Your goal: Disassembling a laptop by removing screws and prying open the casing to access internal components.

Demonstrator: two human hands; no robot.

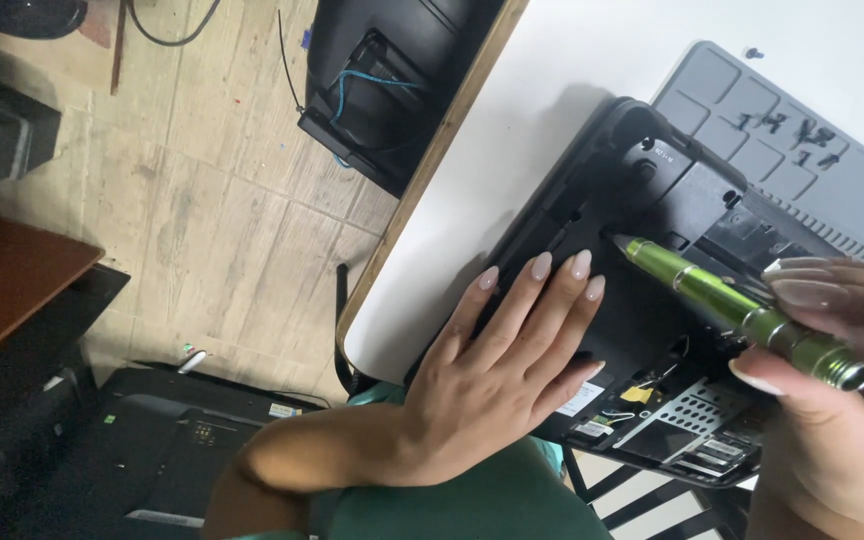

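On the white table [552,90], near its rounded corner, lying bottom-up and part-dismantled: a black laptop base [652,300]. Pressing flat on that base with the left hand [497,365], fingers spread slightly and held straight, steadying it near the table's edge. Pinching a green precision screwdriver [742,310] between thumb and fingers of the right hand [832,400], tip set against a spot by the upper edge of the base, apparently at a screw hole, though too small to tell for sure. Judging by the scene, standing somewhere midway: a bay at the lower end already lying open, showing a perforated metal bracket [687,415] and small yellow and white labels, and several small dark screws [787,130] already resting in the squares of a grey sorting tray [852,200] beyond the laptop. Remaining, it seems: at least this one fastener and the main cover, not yet lifted. Sitting below on the tiled floor [202,200]: other dark devices.
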